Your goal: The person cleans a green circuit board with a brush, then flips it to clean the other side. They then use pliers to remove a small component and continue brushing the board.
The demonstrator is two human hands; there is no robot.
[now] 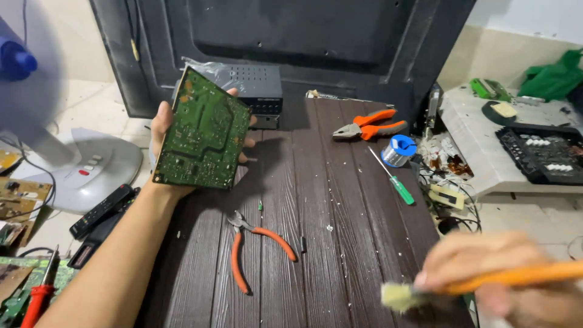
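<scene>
A dark brown grooved wooden table (316, 200) carries the tools. Near its middle lie orange-handled cutters (252, 246); at the far right lie orange pliers (369, 126), a blue solder spool (399, 149) and a green-handled screwdriver (393, 177). A grey box (258, 91) sits at the far edge, and pale crumbs speckle the boards.

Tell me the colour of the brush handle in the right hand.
Orange, on the brush held by the right hand; head view, somewhat blurred.
</scene>
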